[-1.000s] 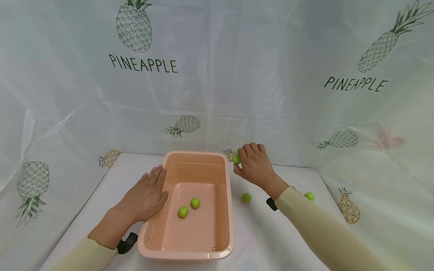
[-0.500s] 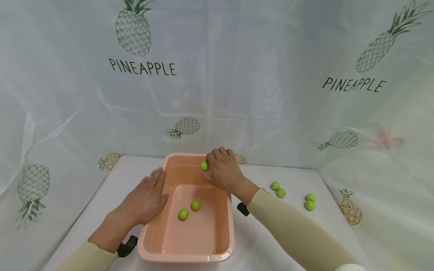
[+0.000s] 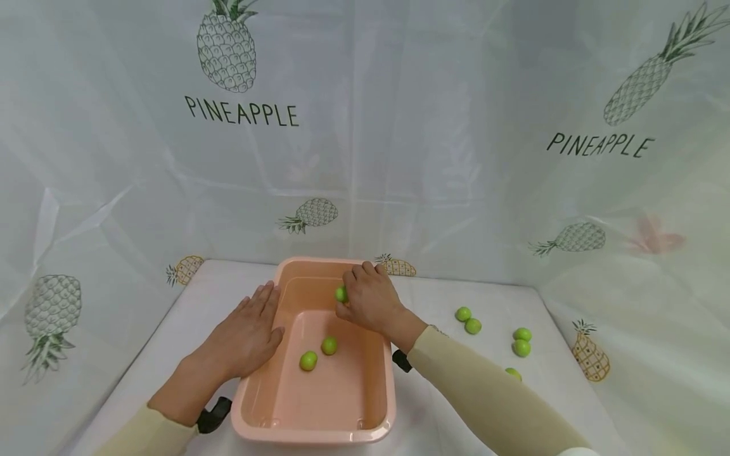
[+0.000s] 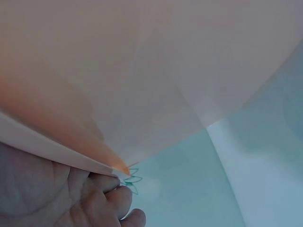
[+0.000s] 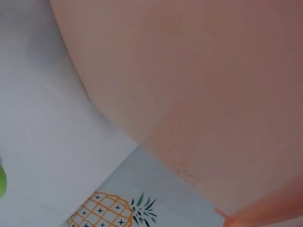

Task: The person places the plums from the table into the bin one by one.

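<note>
A pink plastic basin (image 3: 348,405) stands on the white table, with two small round green fruits (image 3: 308,360) lying apart on its floor. My right hand (image 3: 373,297) reaches over the basin's right rim near the far end. Between thumb and fingers it pinches another green fruit (image 3: 341,294), partly covered by the hand. Against the left rim rests my left hand (image 3: 245,332), its fingers straight and pointing away. Curved fingertips of that hand (image 4: 102,201) show below the rim in the left wrist view. The right wrist view shows the basin's side but no hand.
On the table to the right lie several more green fruits (image 3: 473,325), one partly behind the right sleeve (image 3: 485,386). A white sheet with pineapple prints (image 3: 376,158) hangs behind and around the table (image 3: 433,291).
My right hand has carried the green fruit left from beside the basin to over its inside, then slightly lower. The left hand has stayed at the rim. More fruits on the right came into view.
</note>
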A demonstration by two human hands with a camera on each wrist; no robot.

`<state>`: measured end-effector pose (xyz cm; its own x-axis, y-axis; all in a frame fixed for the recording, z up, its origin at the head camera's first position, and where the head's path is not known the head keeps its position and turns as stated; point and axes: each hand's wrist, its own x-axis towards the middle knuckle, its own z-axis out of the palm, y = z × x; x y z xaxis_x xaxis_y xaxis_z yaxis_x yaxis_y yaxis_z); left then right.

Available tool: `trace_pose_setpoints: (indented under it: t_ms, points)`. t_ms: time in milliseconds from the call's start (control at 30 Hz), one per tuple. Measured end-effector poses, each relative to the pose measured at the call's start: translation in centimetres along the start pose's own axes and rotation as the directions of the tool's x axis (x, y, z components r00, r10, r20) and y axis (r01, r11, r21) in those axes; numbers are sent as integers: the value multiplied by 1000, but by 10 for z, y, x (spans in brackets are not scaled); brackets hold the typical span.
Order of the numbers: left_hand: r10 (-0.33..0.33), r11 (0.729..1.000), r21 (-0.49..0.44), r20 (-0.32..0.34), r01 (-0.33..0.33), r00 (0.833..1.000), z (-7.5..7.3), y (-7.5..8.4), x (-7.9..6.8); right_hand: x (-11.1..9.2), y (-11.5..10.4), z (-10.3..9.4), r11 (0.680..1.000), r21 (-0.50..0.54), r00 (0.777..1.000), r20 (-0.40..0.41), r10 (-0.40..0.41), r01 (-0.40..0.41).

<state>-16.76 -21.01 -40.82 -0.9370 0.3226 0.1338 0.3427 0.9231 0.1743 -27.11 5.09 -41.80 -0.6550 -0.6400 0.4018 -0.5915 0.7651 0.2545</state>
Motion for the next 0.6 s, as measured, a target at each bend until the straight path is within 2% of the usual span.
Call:
trace_pose_setpoints:
  t_ms: [200, 367, 600]
  points:
    - [3, 1000, 4, -1, -3, 1000, 1, 0, 1, -1, -1, 1, 999, -13, 999, -8, 35, -35]
    - [1, 1000, 1, 6, -1, 1000, 1, -1, 2, 0, -1, 0, 996, -41, 997, 20, 80, -79]
    - [-6, 1000, -8, 17, 6, 1000, 2, -2, 2, 0, -1, 1, 995, -55, 995, 50, 89, -86]
